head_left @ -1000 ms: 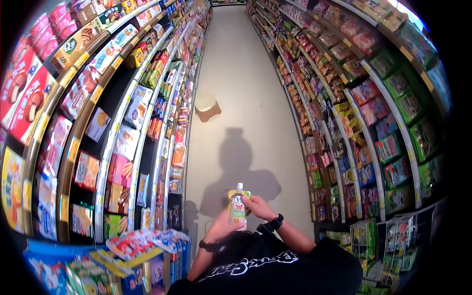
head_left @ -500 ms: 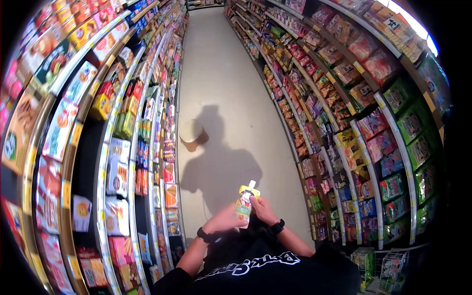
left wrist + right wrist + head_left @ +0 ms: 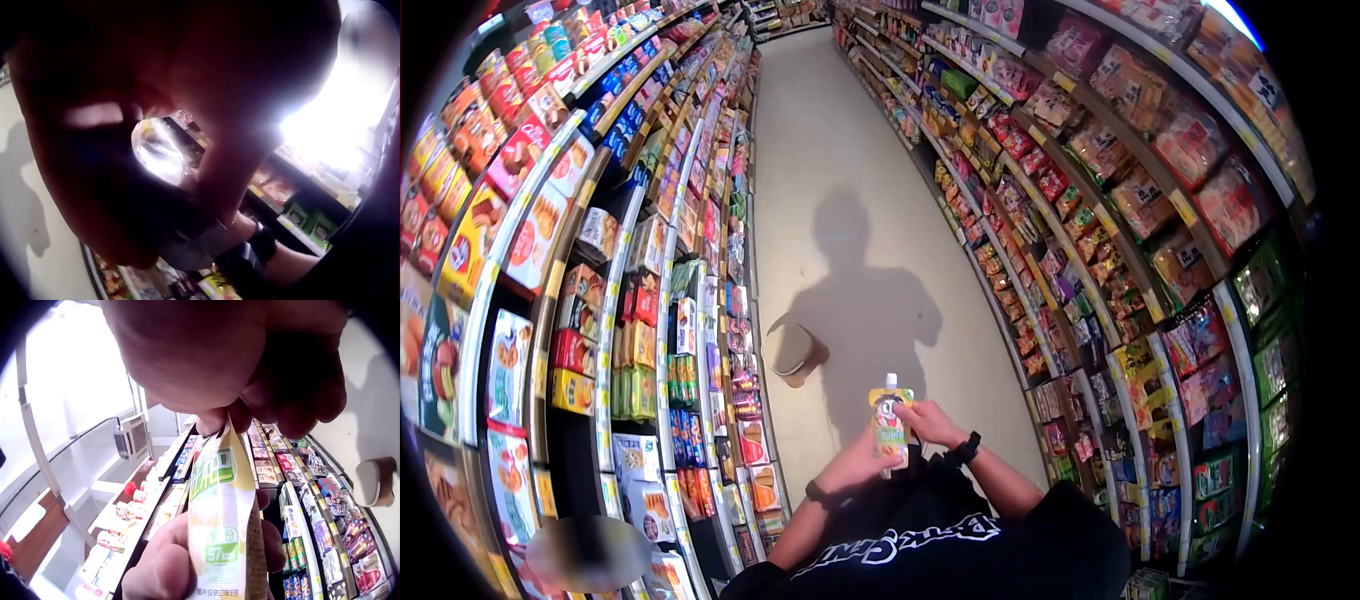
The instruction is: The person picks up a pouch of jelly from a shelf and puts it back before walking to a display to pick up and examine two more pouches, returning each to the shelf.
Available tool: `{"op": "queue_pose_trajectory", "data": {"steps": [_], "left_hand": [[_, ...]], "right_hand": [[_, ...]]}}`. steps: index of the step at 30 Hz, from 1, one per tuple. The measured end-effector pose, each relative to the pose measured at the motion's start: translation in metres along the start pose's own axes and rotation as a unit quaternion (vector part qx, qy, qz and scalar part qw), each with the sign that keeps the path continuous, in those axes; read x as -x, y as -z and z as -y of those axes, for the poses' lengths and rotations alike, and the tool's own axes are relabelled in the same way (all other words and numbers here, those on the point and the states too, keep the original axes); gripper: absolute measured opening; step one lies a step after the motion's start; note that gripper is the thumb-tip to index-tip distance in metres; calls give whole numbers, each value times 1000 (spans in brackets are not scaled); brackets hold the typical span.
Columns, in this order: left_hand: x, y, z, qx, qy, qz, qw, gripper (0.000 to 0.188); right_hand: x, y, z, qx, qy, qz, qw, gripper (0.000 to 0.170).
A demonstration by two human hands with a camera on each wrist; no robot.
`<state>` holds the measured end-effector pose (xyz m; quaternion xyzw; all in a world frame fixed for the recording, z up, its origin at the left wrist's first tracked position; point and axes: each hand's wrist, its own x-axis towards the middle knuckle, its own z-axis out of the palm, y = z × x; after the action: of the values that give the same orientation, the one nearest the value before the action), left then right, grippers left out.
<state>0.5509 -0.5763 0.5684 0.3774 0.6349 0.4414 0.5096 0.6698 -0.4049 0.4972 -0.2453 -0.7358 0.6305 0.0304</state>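
Note:
A spouted pouch (image 3: 890, 425) with a cartoon face and a white cap is held upright in front of the torso. The left hand (image 3: 862, 462) grips its lower part, thumb across the front. Near its top right edge, the right hand (image 3: 935, 424) pinches it. In the right wrist view the pouch (image 3: 222, 531) shows green print, the right hand (image 3: 250, 362) pinching its upper edge and the left hand (image 3: 169, 562) round its lower sides. The left wrist view is dark; the left hand (image 3: 187, 62) fills much of it beside the shiny pouch (image 3: 159, 150).
Packed snack shelves line both sides, the left shelf (image 3: 635, 380) and the right shelf (image 3: 1090, 250). A small stool (image 3: 788, 350) stands on the aisle floor (image 3: 800, 130) by the left shelves. The person's shadow (image 3: 865, 290) lies across the floor.
The stool and shelf goods appear lower and nearer in the head view. The wire baskets at the lower right have mostly left view. Both hands still hold the pouch.

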Motion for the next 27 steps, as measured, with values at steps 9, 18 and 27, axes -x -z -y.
{"op": "queue_pose_trajectory", "data": {"steps": [9, 18, 27], "left_hand": [[-126, 137, -17, 23, 38, -70, 997, 67], [-301, 342, -38, 29, -51, 38, 998, 72], [-492, 493, -117, -164, -78, 105, 978, 72]], "right_hand": [[-202, 43, 56, -25, -79, 74, 994, 62], [-433, 92, 78, -102, -137, 84, 982, 60], [-608, 166, 118, -338, -20, -70, 938, 49]]}}
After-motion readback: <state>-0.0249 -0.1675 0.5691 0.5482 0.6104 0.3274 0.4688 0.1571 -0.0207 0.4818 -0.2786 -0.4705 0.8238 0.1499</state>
